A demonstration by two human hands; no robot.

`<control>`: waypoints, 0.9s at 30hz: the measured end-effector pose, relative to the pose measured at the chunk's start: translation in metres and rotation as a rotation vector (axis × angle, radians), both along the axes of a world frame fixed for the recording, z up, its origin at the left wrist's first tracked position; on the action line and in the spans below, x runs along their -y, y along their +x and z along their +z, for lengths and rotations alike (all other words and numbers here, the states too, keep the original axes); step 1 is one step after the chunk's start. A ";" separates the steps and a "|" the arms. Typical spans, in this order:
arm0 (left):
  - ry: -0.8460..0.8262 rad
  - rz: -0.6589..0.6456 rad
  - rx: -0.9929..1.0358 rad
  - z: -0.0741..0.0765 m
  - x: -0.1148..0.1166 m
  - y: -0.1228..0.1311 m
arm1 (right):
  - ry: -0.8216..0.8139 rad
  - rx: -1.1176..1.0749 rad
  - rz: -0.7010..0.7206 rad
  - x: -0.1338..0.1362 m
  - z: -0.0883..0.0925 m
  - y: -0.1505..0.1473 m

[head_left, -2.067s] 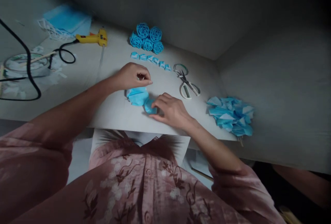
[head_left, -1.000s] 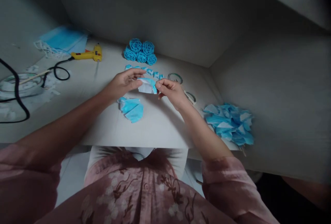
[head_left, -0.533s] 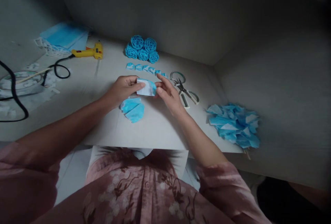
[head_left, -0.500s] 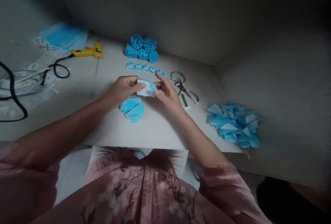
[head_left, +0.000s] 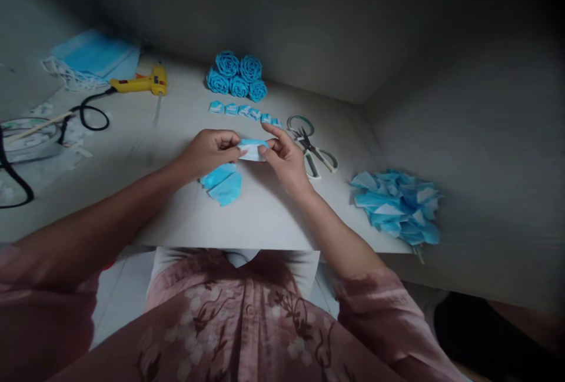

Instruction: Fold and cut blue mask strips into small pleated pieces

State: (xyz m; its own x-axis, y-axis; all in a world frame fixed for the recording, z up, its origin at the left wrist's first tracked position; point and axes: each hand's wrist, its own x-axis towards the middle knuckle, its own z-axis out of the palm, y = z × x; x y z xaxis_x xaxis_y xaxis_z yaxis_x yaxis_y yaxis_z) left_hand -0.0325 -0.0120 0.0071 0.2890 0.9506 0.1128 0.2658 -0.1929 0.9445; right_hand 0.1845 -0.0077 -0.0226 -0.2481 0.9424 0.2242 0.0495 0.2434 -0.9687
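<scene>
Between my two hands, above the table, is a small piece of blue-and-white mask fabric point(head_left: 252, 151), its blue edge folded over along the top. My left hand point(head_left: 212, 149) pinches its left end between thumb and fingers. At the right end my right hand point(head_left: 285, 155) pinches it too, with the index finger raised off it. Below my left hand lie loose cut blue fabric pieces point(head_left: 224, 186). A row of small folded blue pieces point(head_left: 244, 111) runs just beyond the hands.
Several blue fabric roses point(head_left: 238, 76) are grouped at the back. Scissors point(head_left: 313, 149) and a roll of tape point(head_left: 301, 125) lie to the right, near a ruffled blue fabric bunch point(head_left: 399, 208). Leftward are a yellow glue gun point(head_left: 140, 83) with a black cord and a stack of blue masks point(head_left: 95, 55).
The fabric piece has turned from a broader white panel to a narrower strip with a folded blue top edge. My right thumb now presses on its face. The view has shifted slightly.
</scene>
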 end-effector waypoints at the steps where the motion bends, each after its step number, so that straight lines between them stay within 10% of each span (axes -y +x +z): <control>1: -0.020 0.004 0.005 0.002 0.001 0.000 | -0.003 -0.005 -0.011 0.000 0.001 0.000; 12: -0.157 0.056 0.173 0.011 0.001 -0.003 | -0.190 -0.175 -0.128 -0.007 0.012 0.013; 27: -0.052 -0.012 0.059 0.015 0.008 0.001 | 0.150 0.178 -0.114 0.007 0.008 -0.001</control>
